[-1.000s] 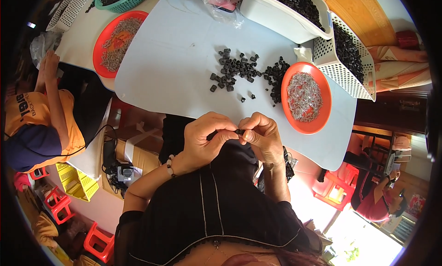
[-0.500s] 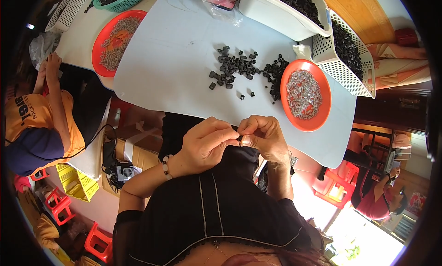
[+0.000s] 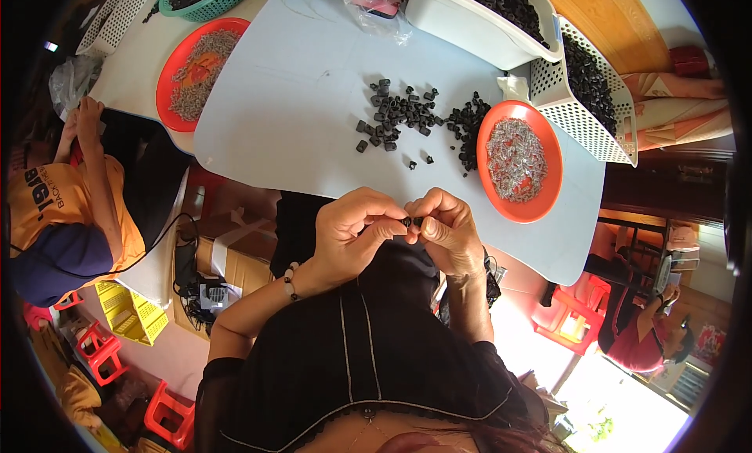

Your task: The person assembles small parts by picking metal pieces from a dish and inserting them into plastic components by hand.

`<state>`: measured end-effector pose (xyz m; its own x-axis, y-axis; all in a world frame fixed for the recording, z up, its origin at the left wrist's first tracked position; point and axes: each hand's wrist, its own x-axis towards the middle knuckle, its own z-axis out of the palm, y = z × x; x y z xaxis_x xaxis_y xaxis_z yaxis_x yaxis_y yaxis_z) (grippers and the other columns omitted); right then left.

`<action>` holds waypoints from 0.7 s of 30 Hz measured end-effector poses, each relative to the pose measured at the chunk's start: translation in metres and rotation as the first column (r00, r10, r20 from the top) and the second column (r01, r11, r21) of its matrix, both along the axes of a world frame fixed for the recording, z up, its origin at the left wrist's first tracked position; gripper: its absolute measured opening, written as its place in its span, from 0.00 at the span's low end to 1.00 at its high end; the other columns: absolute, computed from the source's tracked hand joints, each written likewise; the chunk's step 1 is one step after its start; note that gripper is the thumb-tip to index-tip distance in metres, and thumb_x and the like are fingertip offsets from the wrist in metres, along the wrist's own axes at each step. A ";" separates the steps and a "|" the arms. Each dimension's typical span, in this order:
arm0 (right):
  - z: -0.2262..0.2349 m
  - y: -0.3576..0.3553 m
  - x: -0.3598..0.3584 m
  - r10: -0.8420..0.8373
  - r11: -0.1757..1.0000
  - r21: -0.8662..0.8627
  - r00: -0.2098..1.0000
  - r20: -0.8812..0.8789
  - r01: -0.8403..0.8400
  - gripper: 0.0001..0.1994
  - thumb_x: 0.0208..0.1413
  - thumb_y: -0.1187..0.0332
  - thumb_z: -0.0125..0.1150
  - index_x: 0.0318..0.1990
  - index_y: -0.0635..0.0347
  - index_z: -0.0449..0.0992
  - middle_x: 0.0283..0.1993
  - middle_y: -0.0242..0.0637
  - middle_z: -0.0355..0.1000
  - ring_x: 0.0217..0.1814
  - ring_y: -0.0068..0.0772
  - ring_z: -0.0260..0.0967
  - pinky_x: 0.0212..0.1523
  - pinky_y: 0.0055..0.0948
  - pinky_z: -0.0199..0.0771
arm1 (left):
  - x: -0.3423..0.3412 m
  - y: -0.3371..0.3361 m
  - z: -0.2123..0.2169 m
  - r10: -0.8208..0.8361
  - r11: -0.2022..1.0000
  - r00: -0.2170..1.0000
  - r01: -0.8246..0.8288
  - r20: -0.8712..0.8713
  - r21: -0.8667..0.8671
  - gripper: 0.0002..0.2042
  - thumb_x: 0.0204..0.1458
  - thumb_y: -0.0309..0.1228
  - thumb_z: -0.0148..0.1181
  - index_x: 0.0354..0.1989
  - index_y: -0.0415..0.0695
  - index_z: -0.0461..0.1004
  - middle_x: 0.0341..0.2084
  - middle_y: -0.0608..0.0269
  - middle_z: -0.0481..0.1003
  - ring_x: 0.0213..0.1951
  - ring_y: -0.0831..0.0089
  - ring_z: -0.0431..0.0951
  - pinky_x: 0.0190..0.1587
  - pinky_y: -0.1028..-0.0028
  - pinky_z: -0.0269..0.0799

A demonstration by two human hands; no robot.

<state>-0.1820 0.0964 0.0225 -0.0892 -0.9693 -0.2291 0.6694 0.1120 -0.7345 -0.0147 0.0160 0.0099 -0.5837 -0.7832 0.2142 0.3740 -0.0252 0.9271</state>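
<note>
My left hand [image 3: 354, 232] and my right hand [image 3: 446, 232] meet just off the table's front edge, each in a pinch. Between their fingertips are small black plastic parts [image 3: 411, 221], one at each hand and close together; their exact shape is too small to make out. On the table beyond my hands lies a loose pile of black plastic parts [image 3: 401, 116]. A second heap of smaller black pieces [image 3: 468, 125] sits against an orange-red bowl [image 3: 554, 188], which holds many small clear pieces [image 3: 517, 159].
A white tub [image 3: 470, 31] and a white perforated basket [image 3: 548, 85], both full of black parts, stand at the table's far right. On the left, a person in an orange shirt [image 3: 59, 194] sits by another red bowl [image 3: 166, 85]. Red stools [image 3: 168, 415] stand on the floor.
My hands have risen slightly and turned, so black parts now show between both sets of fingertips. The piles and bowls on the table stay where they were.
</note>
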 end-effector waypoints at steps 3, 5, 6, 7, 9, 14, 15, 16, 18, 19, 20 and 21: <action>-0.004 0.000 -0.001 0.000 0.999 -0.033 0.998 0.062 0.002 0.11 0.55 0.70 0.72 0.37 0.66 0.76 0.33 0.39 0.76 0.33 0.28 0.73 0.38 0.27 0.73 | -0.001 0.000 0.005 -0.039 0.998 0.999 0.040 -0.019 0.056 0.04 0.57 0.17 0.61 0.39 0.30 0.76 0.37 0.54 0.76 0.35 0.70 0.81 0.40 0.75 0.79; -0.006 0.000 -0.003 0.031 0.999 -0.018 0.998 0.052 -0.030 0.10 0.54 0.70 0.72 0.35 0.65 0.76 0.32 0.39 0.76 0.32 0.28 0.72 0.37 0.26 0.71 | -0.001 -0.001 0.005 -0.045 0.998 0.999 0.046 -0.013 0.052 0.04 0.57 0.17 0.61 0.39 0.30 0.76 0.37 0.54 0.76 0.35 0.70 0.82 0.40 0.75 0.80; -0.006 0.000 -0.003 0.030 0.999 -0.017 0.998 0.053 -0.029 0.10 0.54 0.70 0.72 0.35 0.65 0.76 0.32 0.39 0.76 0.32 0.28 0.72 0.37 0.26 0.71 | -0.001 -0.001 0.006 -0.049 0.998 0.999 0.050 -0.008 0.046 0.04 0.57 0.16 0.61 0.39 0.30 0.76 0.36 0.54 0.76 0.36 0.70 0.82 0.40 0.75 0.80; -0.005 0.000 -0.004 0.037 0.999 -0.007 0.997 0.062 -0.036 0.10 0.54 0.70 0.72 0.34 0.65 0.76 0.31 0.39 0.75 0.32 0.28 0.71 0.36 0.26 0.71 | -0.001 -0.001 0.005 -0.050 0.998 0.999 0.051 -0.007 0.047 0.04 0.57 0.16 0.61 0.39 0.30 0.76 0.36 0.54 0.76 0.36 0.70 0.82 0.40 0.75 0.80; -0.005 -0.001 -0.005 0.042 0.999 0.003 0.997 0.072 -0.042 0.10 0.54 0.70 0.72 0.33 0.64 0.76 0.31 0.38 0.75 0.32 0.28 0.71 0.36 0.26 0.71 | -0.002 -0.001 0.003 -0.014 1.000 1.000 0.014 0.017 -0.010 0.04 0.55 0.18 0.63 0.38 0.33 0.77 0.35 0.55 0.77 0.34 0.71 0.81 0.38 0.76 0.78; -0.005 -0.001 -0.006 0.022 1.000 -0.008 0.997 -0.076 -0.022 0.11 0.53 0.70 0.72 0.30 0.63 0.73 0.28 0.39 0.72 0.32 0.28 0.69 0.33 0.24 0.67 | -0.003 -0.002 -0.001 0.083 0.984 0.985 -0.057 0.153 -0.166 0.05 0.51 0.21 0.68 0.35 0.39 0.80 0.31 0.59 0.79 0.31 0.72 0.80 0.33 0.76 0.75; -0.005 -0.001 -0.007 0.022 1.000 -0.007 0.997 -0.077 -0.022 0.11 0.53 0.70 0.72 0.30 0.63 0.73 0.28 0.39 0.72 0.32 0.28 0.69 0.33 0.24 0.67 | -0.003 -0.002 -0.001 0.110 0.979 0.979 -0.077 0.170 -0.190 0.05 0.49 0.22 0.69 0.34 0.40 0.80 0.30 0.61 0.80 0.30 0.72 0.79 0.32 0.76 0.74; -0.004 -0.001 -0.007 0.028 1.000 -0.003 0.995 -0.095 -0.028 0.11 0.53 0.70 0.72 0.30 0.63 0.73 0.28 0.39 0.72 0.31 0.27 0.68 0.33 0.24 0.66 | -0.002 -0.002 -0.001 0.110 0.979 0.979 -0.077 0.170 -0.189 0.05 0.49 0.22 0.69 0.34 0.40 0.80 0.30 0.61 0.80 0.30 0.72 0.79 0.32 0.76 0.74; -0.003 -0.001 -0.008 0.035 0.999 0.003 0.993 -0.114 -0.035 0.11 0.53 0.70 0.72 0.30 0.63 0.73 0.28 0.38 0.72 0.31 0.27 0.68 0.33 0.24 0.66 | 0.001 -0.005 -0.003 0.047 0.963 0.982 0.004 0.184 -0.268 0.06 0.52 0.19 0.67 0.37 0.33 0.78 0.36 0.56 0.77 0.34 0.74 0.78 0.36 0.77 0.74; -0.003 -0.001 -0.009 0.040 0.999 0.007 0.991 -0.131 -0.040 0.10 0.53 0.71 0.73 0.30 0.64 0.74 0.29 0.37 0.73 0.32 0.25 0.69 0.34 0.23 0.68 | 0.001 -0.005 -0.002 0.047 0.963 0.982 0.004 0.183 -0.268 0.06 0.52 0.19 0.67 0.37 0.33 0.78 0.36 0.56 0.77 0.34 0.74 0.78 0.36 0.77 0.74; -0.003 -0.001 -0.009 0.046 0.999 0.012 0.988 -0.148 -0.045 0.09 0.53 0.71 0.73 0.31 0.64 0.76 0.31 0.35 0.75 0.32 0.23 0.70 0.36 0.22 0.71 | 0.001 -0.005 -0.001 0.058 0.963 0.979 -0.004 0.194 -0.269 0.06 0.52 0.19 0.68 0.37 0.34 0.78 0.35 0.56 0.77 0.34 0.74 0.78 0.35 0.78 0.73; -0.003 -0.001 -0.009 0.046 0.999 0.013 0.988 -0.148 -0.045 0.09 0.53 0.71 0.73 0.31 0.64 0.76 0.31 0.35 0.75 0.32 0.23 0.70 0.36 0.22 0.71 | 0.001 -0.005 0.000 0.068 0.963 0.977 -0.010 0.204 -0.270 0.06 0.52 0.20 0.69 0.36 0.35 0.79 0.34 0.57 0.78 0.33 0.75 0.78 0.35 0.78 0.73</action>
